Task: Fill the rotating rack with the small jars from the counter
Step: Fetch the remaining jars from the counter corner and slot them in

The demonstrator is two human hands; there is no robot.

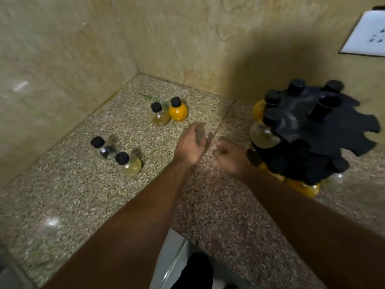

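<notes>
Four jars stand on worktop (83,195) left of rack (318,130): orange jar (178,111), pale jar (160,117), clear jar (105,149), yellow jar (130,164). Left hand (190,146) blurred, grip loosely apart, empty. Right hand (230,157) beside rack, fingers curled together.

We see the counter (83,195) run into a wall corner. Four jars stand on it in two pairs: one pair (116,155) to the left, nearer us, the other pair (169,113) farther back toward the corner. The rack (312,130) stands on the right, with jars in its slots. Our hands hover between, left hand (190,143) just beside right hand (231,158).
</notes>
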